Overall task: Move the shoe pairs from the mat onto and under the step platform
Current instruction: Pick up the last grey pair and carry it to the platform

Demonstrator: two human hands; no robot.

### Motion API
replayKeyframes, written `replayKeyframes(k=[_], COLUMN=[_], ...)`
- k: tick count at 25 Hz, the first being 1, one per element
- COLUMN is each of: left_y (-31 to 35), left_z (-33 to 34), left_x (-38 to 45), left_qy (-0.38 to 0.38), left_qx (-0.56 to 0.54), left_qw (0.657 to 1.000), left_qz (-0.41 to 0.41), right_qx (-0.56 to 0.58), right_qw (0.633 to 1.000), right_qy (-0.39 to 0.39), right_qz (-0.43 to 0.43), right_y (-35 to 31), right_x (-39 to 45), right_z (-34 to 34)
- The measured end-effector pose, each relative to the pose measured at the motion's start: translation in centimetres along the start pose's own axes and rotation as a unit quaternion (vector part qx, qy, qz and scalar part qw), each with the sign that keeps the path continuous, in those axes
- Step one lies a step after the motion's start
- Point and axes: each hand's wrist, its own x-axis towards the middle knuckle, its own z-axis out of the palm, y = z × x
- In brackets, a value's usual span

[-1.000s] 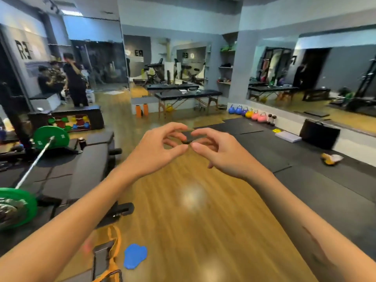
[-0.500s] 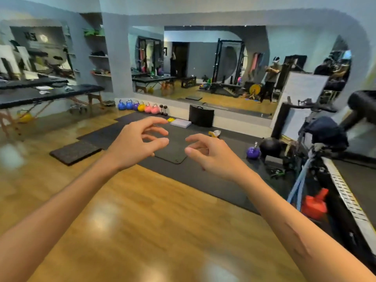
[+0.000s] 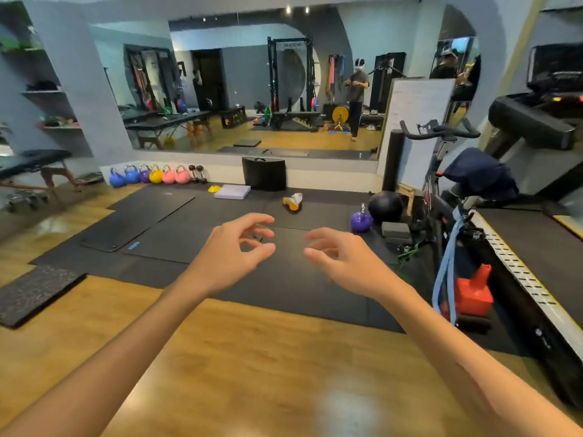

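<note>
Wood floor [image 3: 252, 357], black mats [image 3: 284, 279], wall mirror [image 3: 252, 89], kettlebell row [image 3: 148, 175], treadmill [image 3: 536, 247]

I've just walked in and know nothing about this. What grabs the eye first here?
Two bare hands, the left hand and the right hand, reach forward empty over the black floor mat. Behind them a row of bright kettlebells lines the wall under a big mirror. An orange shoe lies on the mat farther back.

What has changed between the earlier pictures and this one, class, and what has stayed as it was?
The view swung right, from the weight bench to the mirror wall and the black mats. The left hand and right hand, fingertips nearly touching a second ago, drew apart. Nothing was taken hold of. Both hands stay raised, loosely curled and empty.
</note>
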Motion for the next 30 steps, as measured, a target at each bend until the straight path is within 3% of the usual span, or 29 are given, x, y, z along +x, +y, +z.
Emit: replayKeyframes(k=[7, 14, 23, 30], left_y=[-5.5, -17.0, -29.7, -36.1], left_z=[1.9, 3.8, 3.7, 7.8], left_x=[20.4, 36.9, 69.4, 91.2], left_qy=[-0.012, -0.008, -0.036, -0.042], left_qx=[0.023, 0.016, -0.044, -0.062], left_qw=[1.0, 1.0, 0.998, 0.997], left_qz=[0.009, -0.017, 0.008, 0.022], right_qx=[-0.003, 0.008, -0.035, -0.048], right_qw=[1.0, 0.997, 0.998, 0.994], right_qy=[-0.027, -0.072, 0.027, 0.085], right_qz=[-0.004, 0.011, 0.055, 0.049], right_y=[8.8, 18.6, 29.1, 43.9], right_x=[18.3, 34.4, 62.8, 80.5], right_z=[-4.4, -3.6, -10.4, -17.0])
